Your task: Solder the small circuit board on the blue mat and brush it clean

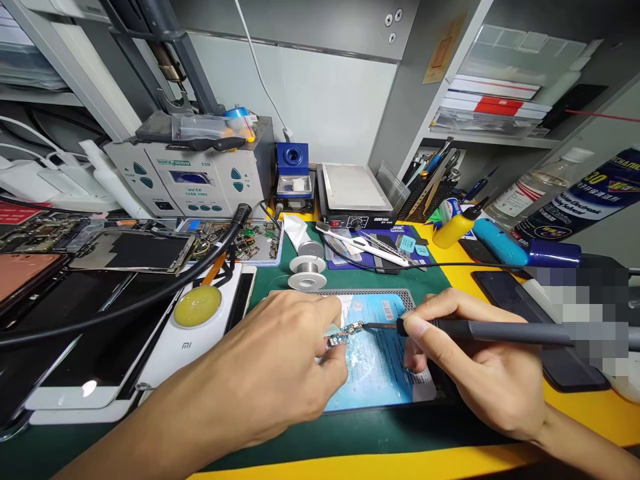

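Pinched between the thumb and fingers of my left hand (280, 353) is a small circuit board (353, 327), with a second bit of it showing below the fingertip. My right hand (480, 360) is closed round a black soldering iron (480, 329), held like a pen. The iron's thin tip points left and meets the right end of the board, or is very near it. Both hands are over a blue printed sheet (380, 373) lying on the green mat (370, 430). Part of the board is hidden by my left fingers.
A solder spool (307, 267) stands behind my left hand. Left of it lie a yellow flux tin (197, 307) and several phones. A black hose (210, 263) crosses above them from the hot-air station (190, 180). Phones, a yellow bottle (456, 227) and a heating plate (355, 193) are right and behind.
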Demonstrator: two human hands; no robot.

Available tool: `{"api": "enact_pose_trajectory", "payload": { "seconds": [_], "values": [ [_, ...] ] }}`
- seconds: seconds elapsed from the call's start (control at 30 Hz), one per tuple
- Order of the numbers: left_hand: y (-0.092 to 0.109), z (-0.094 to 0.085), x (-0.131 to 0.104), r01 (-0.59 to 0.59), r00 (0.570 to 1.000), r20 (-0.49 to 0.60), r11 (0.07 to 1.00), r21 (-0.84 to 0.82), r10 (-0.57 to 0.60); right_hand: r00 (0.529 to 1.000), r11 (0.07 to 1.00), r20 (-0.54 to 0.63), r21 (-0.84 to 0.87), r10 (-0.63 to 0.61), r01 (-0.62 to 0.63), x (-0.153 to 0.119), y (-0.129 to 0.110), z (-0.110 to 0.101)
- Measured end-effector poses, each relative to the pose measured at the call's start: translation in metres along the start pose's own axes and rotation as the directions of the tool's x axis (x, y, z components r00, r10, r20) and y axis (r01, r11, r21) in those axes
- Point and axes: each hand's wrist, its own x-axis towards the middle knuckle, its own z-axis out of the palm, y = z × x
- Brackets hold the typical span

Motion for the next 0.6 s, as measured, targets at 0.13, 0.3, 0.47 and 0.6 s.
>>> {"api": "enact_pose_trajectory", "payload": {
  "seconds": [0.13, 0.3, 0.47, 0.6],
  "values": [
    [-0.0010, 0.0007, 0.0009, 0.004, 1.000, 0.003, 1.000, 0.017, -0.005, 0.999, 0.999, -0.019, 0.008, 0.033, -0.033, 0.0004, 0.0002, 0.0011],
    [-0.0012, 0.0011, -0.0003, 0.010, 1.000, -0.002, 1.000, 0.013, -0.010, 1.000, 1.000, 0.006, -0.013, 0.008, -0.008, 0.0000, 0.0011, -0.0010],
    [-0.0011, 0.0008, 0.0008, 0.001, 1.000, -0.006, 1.000, 0.017, 0.000, 1.000, 1.000, 0.002, -0.010, 0.006, -0.006, 0.0008, -0.0001, -0.0008],
    [0.0000, 0.0003, 0.0021, 0.003, 1.000, -0.006, 1.000, 0.025, -0.003, 0.999, 1.000, -0.038, -0.006, 0.025, -0.025, 0.0006, -0.0025, 0.0032]
  ]
}}
